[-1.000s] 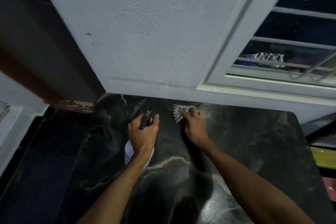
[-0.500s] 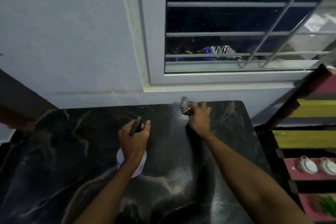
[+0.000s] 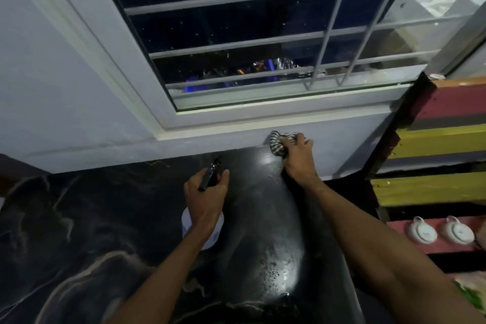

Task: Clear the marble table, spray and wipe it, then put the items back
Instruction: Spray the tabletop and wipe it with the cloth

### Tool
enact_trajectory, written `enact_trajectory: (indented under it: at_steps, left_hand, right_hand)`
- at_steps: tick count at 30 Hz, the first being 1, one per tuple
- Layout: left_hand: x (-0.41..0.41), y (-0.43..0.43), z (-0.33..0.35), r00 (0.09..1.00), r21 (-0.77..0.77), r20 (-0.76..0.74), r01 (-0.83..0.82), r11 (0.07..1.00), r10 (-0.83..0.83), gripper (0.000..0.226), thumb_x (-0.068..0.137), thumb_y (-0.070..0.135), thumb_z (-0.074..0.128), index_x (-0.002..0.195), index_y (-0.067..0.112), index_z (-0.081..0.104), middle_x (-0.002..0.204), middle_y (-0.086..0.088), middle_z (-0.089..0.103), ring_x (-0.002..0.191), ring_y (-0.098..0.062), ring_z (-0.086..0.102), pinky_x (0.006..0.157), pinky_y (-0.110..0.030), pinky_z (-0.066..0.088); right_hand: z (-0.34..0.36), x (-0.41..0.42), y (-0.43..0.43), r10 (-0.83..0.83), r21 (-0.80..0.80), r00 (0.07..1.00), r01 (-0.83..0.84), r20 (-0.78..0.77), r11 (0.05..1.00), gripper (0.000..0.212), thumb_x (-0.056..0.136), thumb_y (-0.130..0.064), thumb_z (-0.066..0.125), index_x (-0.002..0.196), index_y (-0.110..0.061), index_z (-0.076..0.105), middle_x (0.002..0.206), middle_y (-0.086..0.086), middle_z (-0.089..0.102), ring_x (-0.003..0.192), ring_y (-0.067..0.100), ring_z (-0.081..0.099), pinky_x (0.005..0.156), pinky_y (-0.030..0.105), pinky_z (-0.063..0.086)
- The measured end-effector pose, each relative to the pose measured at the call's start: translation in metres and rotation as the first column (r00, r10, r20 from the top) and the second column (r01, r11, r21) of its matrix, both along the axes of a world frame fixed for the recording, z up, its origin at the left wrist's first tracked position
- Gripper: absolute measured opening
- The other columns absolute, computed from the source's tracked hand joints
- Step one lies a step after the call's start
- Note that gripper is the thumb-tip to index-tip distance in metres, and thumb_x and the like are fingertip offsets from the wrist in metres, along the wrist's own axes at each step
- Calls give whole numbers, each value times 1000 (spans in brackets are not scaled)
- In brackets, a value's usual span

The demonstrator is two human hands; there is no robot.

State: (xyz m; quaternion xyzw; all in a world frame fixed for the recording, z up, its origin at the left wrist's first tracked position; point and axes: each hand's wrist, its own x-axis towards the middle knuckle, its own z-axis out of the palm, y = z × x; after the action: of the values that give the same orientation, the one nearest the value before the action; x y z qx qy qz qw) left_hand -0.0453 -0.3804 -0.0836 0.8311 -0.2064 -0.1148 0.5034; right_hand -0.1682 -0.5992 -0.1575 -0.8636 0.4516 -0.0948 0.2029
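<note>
A black marble surface [image 3: 79, 231] with pale veins fills the lower left and runs back to a light painted wall [image 3: 52, 87]. Above it, a white-framed barred window [image 3: 236, 34] shows darkness outside.

Near the middle of the surface, the left hand [image 3: 206, 198] is wrapped around the neck of a spray bottle [image 3: 211, 176], fingers curled tight on it with one lying along the black trigger head. The bottle stands roughly upright under the hand and is seen from above, its white body showing on either side of the wrist. The trigger head's long axis runs from near-left to far-right, with the nozzle end pointing away toward the wall.

Right of the bottle, a wet, speckled sheen runs down the marble toward the near edge.

At the far right corner, the right hand [image 3: 299, 158] clutches a bunched striped cloth [image 3: 278, 143], fingers closed over it. The cloth sits where the back edge of the surface meets the wall; whether it touches the wall cannot be told.

Beside the surface on the right is a shelf unit [image 3: 434, 139] of pink and yellow boards. Two white ceramic pieces [image 3: 422, 230] sit side by side on a lower pink shelf.
</note>
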Motion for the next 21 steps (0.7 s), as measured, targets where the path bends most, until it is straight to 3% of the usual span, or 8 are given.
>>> enact_trajectory:
  at_steps: [3,6,9,12,16,17,19,21]
  left_hand:
    - [-18,-10,-2,1000,12,-12,5,1000,-5,29,86,21,80,66,7,65,60,-6,65,60,-26,64,65,-42,57]
    - [-32,-8,-1,1000,-5,15,1,1000,-1,30,86,18,80,64,4,64,59,-8,64,59,-28,64,62,-43,56]
    - [-44,-3,4,1000,-13,17,-14,1000,14,34,86,17,80,61,4,61,56,-7,63,56,-25,62,59,-40,53]
    - [-53,4,10,999,-20,24,-32,999,33,41,86,17,80,54,15,54,51,2,56,49,-9,52,53,-30,45]
    - [-64,28,12,999,-18,4,-46,999,46,38,86,18,80,58,7,57,52,-2,57,50,-14,54,54,-31,46]
    - [-67,35,15,999,-16,8,-51,999,51,37,86,18,80,58,6,58,52,-1,57,49,-13,54,54,-31,47]
    - [-71,51,16,998,-11,20,-55,998,55,37,86,17,80,58,5,58,52,1,57,50,-15,56,56,-32,47]
    - [-72,70,14,998,-5,25,-55,998,55,37,86,18,80,59,3,59,53,-4,60,54,-20,59,57,-32,47]
  right_hand:
    - [-5,-19,1,135,2,991,-135,16,991,57,88,-8,55,142,-23,56,141,18,42,119,39,40,106,44,43]
    - [-4,-34,-6,32,57,999,-33,31,998,60,86,-1,53,142,-23,57,138,17,41,114,39,39,99,50,47]
    - [-7,-49,29,145,25,989,-145,-12,989,61,86,-3,53,143,-26,55,139,16,41,114,36,39,100,47,48]
    - [-10,-76,38,306,23,952,-306,-2,952,58,86,-5,56,140,-28,59,143,14,41,115,38,41,104,43,45]
    - [-5,-89,55,3,64,1000,-5,23,998,59,85,1,52,138,-23,59,140,20,39,112,38,38,101,50,46]
    - [-3,-86,79,33,64,999,-34,23,997,60,85,1,53,139,-25,58,142,18,38,114,35,37,101,49,47]
    - [-4,-80,136,261,55,965,-261,18,964,65,86,-3,56,142,-34,53,145,11,35,119,29,34,102,42,49]
    - [-11,-81,175,510,69,860,-510,18,857,70,84,-5,59,143,-40,49,148,6,34,122,28,36,100,37,48]
